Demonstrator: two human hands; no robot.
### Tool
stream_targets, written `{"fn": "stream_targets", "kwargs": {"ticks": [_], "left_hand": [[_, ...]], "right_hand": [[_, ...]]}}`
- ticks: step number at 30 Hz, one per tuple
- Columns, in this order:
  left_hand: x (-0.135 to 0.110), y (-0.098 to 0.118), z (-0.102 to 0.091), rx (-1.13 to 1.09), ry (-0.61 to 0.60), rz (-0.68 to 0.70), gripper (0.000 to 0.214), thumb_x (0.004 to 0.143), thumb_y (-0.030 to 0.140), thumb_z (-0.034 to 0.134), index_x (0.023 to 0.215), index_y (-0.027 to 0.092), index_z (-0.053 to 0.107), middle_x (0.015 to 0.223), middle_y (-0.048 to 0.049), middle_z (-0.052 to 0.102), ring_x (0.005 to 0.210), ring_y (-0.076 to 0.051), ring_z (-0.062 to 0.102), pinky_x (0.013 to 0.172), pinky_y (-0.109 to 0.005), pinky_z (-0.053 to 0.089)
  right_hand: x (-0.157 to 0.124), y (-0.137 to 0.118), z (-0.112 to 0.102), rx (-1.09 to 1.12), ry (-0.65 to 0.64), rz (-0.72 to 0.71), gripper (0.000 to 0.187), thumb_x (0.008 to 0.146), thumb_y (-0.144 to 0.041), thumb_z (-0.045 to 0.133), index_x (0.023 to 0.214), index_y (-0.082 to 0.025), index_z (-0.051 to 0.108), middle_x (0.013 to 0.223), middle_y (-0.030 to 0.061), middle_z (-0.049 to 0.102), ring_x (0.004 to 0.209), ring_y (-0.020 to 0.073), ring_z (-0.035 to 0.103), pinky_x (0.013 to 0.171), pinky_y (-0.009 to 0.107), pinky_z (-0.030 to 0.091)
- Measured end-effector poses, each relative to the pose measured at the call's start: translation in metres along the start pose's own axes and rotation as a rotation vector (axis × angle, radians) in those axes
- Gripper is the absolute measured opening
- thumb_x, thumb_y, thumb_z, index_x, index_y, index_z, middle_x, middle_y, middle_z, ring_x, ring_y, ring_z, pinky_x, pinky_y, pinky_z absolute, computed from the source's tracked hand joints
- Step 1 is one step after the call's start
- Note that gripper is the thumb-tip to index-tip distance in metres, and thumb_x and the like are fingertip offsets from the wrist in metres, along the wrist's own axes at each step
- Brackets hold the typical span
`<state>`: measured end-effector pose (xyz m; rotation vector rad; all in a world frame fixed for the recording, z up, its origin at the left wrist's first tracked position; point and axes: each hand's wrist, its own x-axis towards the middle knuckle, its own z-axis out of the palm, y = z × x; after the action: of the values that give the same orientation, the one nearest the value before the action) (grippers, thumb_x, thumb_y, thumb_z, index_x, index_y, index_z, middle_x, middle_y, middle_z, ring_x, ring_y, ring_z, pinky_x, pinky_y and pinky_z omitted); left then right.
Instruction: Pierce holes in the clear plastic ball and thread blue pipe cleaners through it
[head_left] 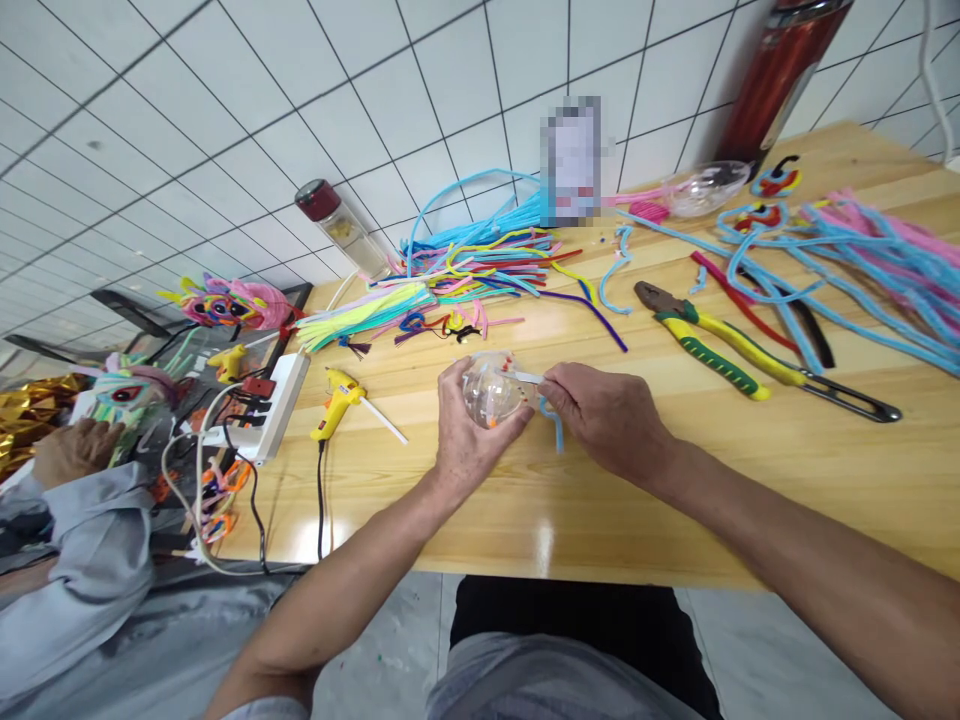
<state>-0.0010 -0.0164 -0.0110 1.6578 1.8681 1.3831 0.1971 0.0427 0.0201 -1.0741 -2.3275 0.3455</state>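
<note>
My left hand (466, 435) wraps round a clear plastic ball (486, 398) with small red and orange bits in or on it. My right hand (609, 412) is closed on a slim silvery tool (526, 378), whose flat tip reaches the ball's upper right side; its exact kind is unclear. A short blue pipe cleaner (556, 430) shows just under my right fingers. Left of the ball, a yellow hot glue gun (339, 402) lies on the table with a white glue stick in it.
Bundled pipe cleaners (480, 260) lie at the back, with more (885, 260) at right. Pliers (705, 345) rest nearer. A power strip (279, 408) with cords stands left, beside a co-worker's hand (79, 452). A glass bottle (345, 230) and red flask (784, 85) stand by the wall.
</note>
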Motion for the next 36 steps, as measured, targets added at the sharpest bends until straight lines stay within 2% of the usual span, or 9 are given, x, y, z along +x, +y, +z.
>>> {"fn": "stream_targets", "kwargs": {"ticks": [8, 13, 18, 25, 30, 36], "left_hand": [[0.000, -0.004, 0.000, 0.024, 0.001, 0.027, 0.093, 0.074, 0.050, 0.088, 0.147, 0.025, 0.037, 0.141, -0.0142, 0.050, 0.135, -0.031, 0.056, 0.111, -0.049, 0.052], [0.001, -0.005, 0.000, 0.046, -0.001, 0.040, 0.092, 0.075, 0.050, 0.087, 0.147, 0.025, 0.036, 0.140, -0.0144, 0.051, 0.135, -0.032, 0.055, 0.112, -0.051, 0.050], [0.000, -0.001, 0.000, 0.083, -0.028, 0.145, 0.096, 0.070, 0.053, 0.090, 0.145, 0.023, 0.038, 0.142, -0.0155, 0.049, 0.136, -0.034, 0.053, 0.115, -0.054, 0.047], [-0.002, 0.002, 0.001, 0.010, -0.035, 0.040, 0.094, 0.074, 0.056, 0.086, 0.146, 0.023, 0.036, 0.144, -0.0161, 0.049, 0.138, -0.033, 0.054, 0.115, -0.051, 0.048], [-0.002, 0.000, 0.002, -0.002, -0.032, 0.031, 0.096, 0.072, 0.056, 0.088, 0.146, 0.022, 0.036, 0.143, -0.0166, 0.049, 0.138, -0.033, 0.054, 0.115, -0.052, 0.049], [-0.002, 0.000, 0.002, -0.001, -0.040, 0.035, 0.093, 0.075, 0.056, 0.086, 0.146, 0.024, 0.035, 0.143, -0.0159, 0.049, 0.137, -0.032, 0.055, 0.114, -0.051, 0.049]], "right_hand": [[0.002, -0.004, 0.000, -0.046, 0.038, 0.002, 0.042, 0.111, -0.040, 0.037, 0.095, -0.018, 0.069, 0.084, 0.0054, 0.075, 0.072, 0.0164, 0.064, 0.059, 0.030, 0.026], [0.004, -0.007, 0.002, -0.071, 0.045, 0.001, 0.045, 0.111, -0.041, 0.035, 0.094, -0.018, 0.070, 0.082, 0.0058, 0.075, 0.069, 0.0162, 0.062, 0.059, 0.030, 0.025], [0.013, 0.000, 0.005, -0.109, 0.064, 0.018, 0.041, 0.109, -0.036, 0.038, 0.090, -0.019, 0.070, 0.081, 0.0066, 0.075, 0.071, 0.0174, 0.064, 0.059, 0.031, 0.026], [0.006, 0.011, -0.001, -0.002, 0.105, 0.055, 0.043, 0.110, -0.040, 0.035, 0.094, -0.018, 0.069, 0.081, 0.0052, 0.074, 0.072, 0.0169, 0.065, 0.062, 0.029, 0.031], [-0.002, 0.005, -0.004, -0.002, 0.028, -0.016, 0.045, 0.110, -0.044, 0.036, 0.091, -0.019, 0.069, 0.082, 0.0047, 0.075, 0.069, 0.0158, 0.063, 0.060, 0.030, 0.027], [-0.003, 0.006, -0.005, -0.014, 0.012, -0.010, 0.046, 0.110, -0.043, 0.036, 0.091, -0.019, 0.069, 0.081, 0.0046, 0.075, 0.068, 0.0159, 0.063, 0.060, 0.030, 0.027]]}}
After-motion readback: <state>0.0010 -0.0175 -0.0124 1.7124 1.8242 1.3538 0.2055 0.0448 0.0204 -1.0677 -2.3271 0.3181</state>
